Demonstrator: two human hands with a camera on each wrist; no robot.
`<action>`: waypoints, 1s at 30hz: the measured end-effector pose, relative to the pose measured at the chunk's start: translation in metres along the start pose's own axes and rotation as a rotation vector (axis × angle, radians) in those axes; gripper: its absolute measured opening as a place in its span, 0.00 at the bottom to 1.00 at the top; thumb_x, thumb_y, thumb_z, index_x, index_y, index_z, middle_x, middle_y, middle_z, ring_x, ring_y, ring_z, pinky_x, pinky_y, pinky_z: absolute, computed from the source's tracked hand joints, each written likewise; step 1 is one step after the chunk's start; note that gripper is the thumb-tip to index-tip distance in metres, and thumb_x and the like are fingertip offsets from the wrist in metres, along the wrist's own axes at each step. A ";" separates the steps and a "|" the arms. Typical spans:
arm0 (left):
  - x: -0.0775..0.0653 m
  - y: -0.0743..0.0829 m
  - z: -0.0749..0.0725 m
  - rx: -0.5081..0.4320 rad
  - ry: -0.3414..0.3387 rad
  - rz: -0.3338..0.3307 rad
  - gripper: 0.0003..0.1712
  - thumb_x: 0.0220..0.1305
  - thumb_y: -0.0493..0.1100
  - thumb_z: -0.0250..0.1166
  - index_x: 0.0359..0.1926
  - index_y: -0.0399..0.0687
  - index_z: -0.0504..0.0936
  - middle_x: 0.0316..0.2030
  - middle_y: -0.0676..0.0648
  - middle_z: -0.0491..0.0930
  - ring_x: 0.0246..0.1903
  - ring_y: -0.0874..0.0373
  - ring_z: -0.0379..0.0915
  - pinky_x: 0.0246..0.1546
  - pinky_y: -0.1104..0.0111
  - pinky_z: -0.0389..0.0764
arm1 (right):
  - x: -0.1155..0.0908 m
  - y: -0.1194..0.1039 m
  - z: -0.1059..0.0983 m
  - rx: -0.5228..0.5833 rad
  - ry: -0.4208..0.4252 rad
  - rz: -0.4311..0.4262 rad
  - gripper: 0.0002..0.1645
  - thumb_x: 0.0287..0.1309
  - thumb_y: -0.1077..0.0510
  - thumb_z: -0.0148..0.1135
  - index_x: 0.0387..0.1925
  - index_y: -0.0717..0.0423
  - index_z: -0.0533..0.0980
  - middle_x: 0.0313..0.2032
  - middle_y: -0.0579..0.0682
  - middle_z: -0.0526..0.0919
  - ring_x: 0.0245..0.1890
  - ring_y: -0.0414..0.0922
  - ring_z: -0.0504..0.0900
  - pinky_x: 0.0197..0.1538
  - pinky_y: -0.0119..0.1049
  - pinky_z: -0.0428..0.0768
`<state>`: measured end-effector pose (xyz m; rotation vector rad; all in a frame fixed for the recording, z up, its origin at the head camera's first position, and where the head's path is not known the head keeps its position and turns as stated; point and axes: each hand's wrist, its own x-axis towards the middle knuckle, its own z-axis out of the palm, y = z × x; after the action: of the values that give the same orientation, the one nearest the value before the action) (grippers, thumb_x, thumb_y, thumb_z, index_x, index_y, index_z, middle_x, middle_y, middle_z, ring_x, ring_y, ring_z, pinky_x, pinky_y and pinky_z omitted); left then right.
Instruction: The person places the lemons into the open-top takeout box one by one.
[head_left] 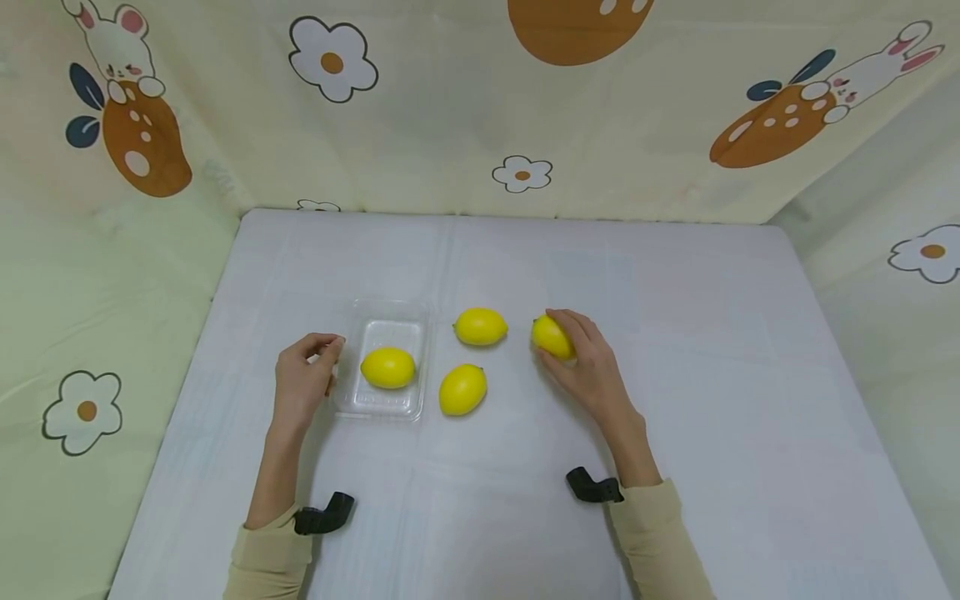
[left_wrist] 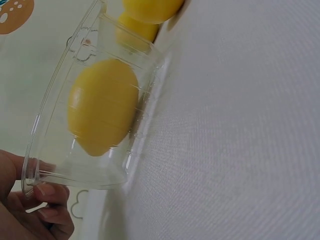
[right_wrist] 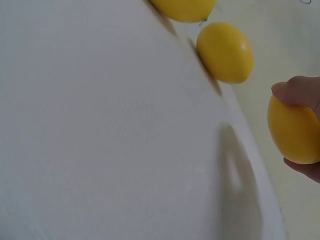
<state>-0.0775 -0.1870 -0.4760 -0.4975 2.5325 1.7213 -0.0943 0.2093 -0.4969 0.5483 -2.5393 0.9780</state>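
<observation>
My left hand (head_left: pixel 303 379) pinches the left rim of a clear plastic tray (head_left: pixel 367 404) between thumb and fingers; the left wrist view shows the grip at the rim. One lemon (head_left: pixel 387 367) lies inside the tray. My right hand (head_left: pixel 588 367) holds another lemon (head_left: pixel 551 336) between thumb and fingers. In the right wrist view this held lemon (right_wrist: pixel 295 130) is off the table, with a shadow below. Two more lemons lie between the hands, one farther back (head_left: pixel 480 326) and one nearer (head_left: pixel 462 390), just right of the tray.
A white cloth covers the table (head_left: pixel 480 500). Patterned curtains (head_left: pixel 435 108) with flowers and rabbits enclose its back and sides. A black wrist mount (head_left: pixel 325 514) sticks out from the left sleeve, and a similar black mount (head_left: pixel 594 486) from the right.
</observation>
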 end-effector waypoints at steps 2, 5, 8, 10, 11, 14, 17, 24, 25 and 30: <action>0.000 0.000 0.000 -0.003 -0.001 -0.002 0.18 0.75 0.46 0.61 0.54 0.34 0.83 0.34 0.46 0.74 0.13 0.62 0.63 0.16 0.75 0.70 | 0.001 -0.007 -0.002 0.007 0.002 -0.013 0.37 0.52 0.66 0.78 0.64 0.60 0.74 0.60 0.62 0.78 0.61 0.58 0.78 0.66 0.51 0.77; 0.000 0.000 -0.001 -0.004 0.000 -0.003 0.18 0.75 0.45 0.61 0.54 0.34 0.83 0.33 0.46 0.74 0.13 0.62 0.63 0.16 0.75 0.69 | 0.004 -0.018 -0.005 0.023 0.002 -0.032 0.38 0.52 0.66 0.78 0.65 0.59 0.74 0.61 0.61 0.77 0.62 0.57 0.78 0.66 0.50 0.77; 0.000 0.000 -0.001 -0.009 -0.002 -0.004 0.17 0.75 0.45 0.61 0.54 0.34 0.83 0.33 0.46 0.74 0.12 0.62 0.63 0.16 0.75 0.69 | 0.008 -0.030 -0.006 0.038 -0.006 -0.056 0.38 0.53 0.66 0.77 0.65 0.59 0.74 0.61 0.60 0.77 0.62 0.57 0.78 0.65 0.49 0.77; 0.001 0.000 -0.001 -0.010 -0.005 -0.003 0.17 0.75 0.44 0.61 0.53 0.34 0.83 0.33 0.47 0.74 0.12 0.63 0.63 0.16 0.75 0.69 | 0.011 -0.038 -0.006 0.044 -0.018 -0.073 0.38 0.53 0.66 0.77 0.65 0.59 0.74 0.61 0.60 0.77 0.61 0.57 0.78 0.65 0.48 0.78; 0.001 0.000 -0.001 -0.011 -0.008 -0.002 0.17 0.75 0.44 0.61 0.53 0.34 0.82 0.33 0.47 0.74 0.12 0.63 0.63 0.16 0.75 0.69 | 0.012 -0.042 -0.005 0.045 -0.023 -0.083 0.38 0.53 0.66 0.77 0.65 0.59 0.74 0.61 0.60 0.77 0.61 0.57 0.78 0.65 0.48 0.78; 0.001 0.000 -0.001 -0.008 -0.013 0.003 0.17 0.75 0.44 0.61 0.53 0.34 0.82 0.33 0.47 0.74 0.12 0.63 0.63 0.15 0.75 0.69 | 0.016 -0.052 -0.002 0.048 -0.041 -0.113 0.37 0.53 0.65 0.78 0.65 0.59 0.74 0.60 0.60 0.78 0.60 0.56 0.78 0.65 0.47 0.79; 0.002 0.000 -0.002 -0.011 -0.020 0.004 0.17 0.75 0.44 0.61 0.53 0.33 0.82 0.32 0.47 0.74 0.12 0.63 0.63 0.15 0.75 0.69 | 0.021 -0.062 0.003 0.058 -0.055 -0.144 0.37 0.53 0.63 0.78 0.65 0.59 0.73 0.60 0.60 0.78 0.60 0.55 0.79 0.64 0.46 0.80; 0.003 0.002 -0.003 -0.037 -0.032 0.010 0.16 0.74 0.42 0.61 0.52 0.31 0.81 0.32 0.47 0.74 0.11 0.64 0.62 0.14 0.75 0.68 | 0.038 -0.084 0.015 0.103 -0.080 -0.218 0.36 0.55 0.61 0.77 0.64 0.60 0.73 0.59 0.59 0.78 0.58 0.54 0.81 0.62 0.45 0.82; 0.003 0.002 -0.003 -0.039 -0.034 0.010 0.16 0.74 0.42 0.61 0.52 0.31 0.81 0.32 0.47 0.74 0.11 0.64 0.62 0.14 0.75 0.68 | 0.040 -0.087 0.018 0.110 -0.084 -0.229 0.36 0.56 0.60 0.77 0.65 0.60 0.73 0.59 0.59 0.78 0.57 0.54 0.81 0.61 0.44 0.82; 0.004 0.001 -0.003 -0.042 -0.041 0.002 0.17 0.74 0.43 0.62 0.52 0.31 0.81 0.32 0.47 0.74 0.10 0.64 0.62 0.14 0.74 0.67 | 0.055 -0.100 0.031 0.141 -0.101 -0.273 0.36 0.58 0.59 0.76 0.65 0.60 0.72 0.59 0.58 0.78 0.57 0.52 0.82 0.60 0.41 0.83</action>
<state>-0.0812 -0.1905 -0.4750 -0.4566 2.4748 1.7706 -0.0998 0.1070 -0.4378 0.9785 -2.4073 1.0544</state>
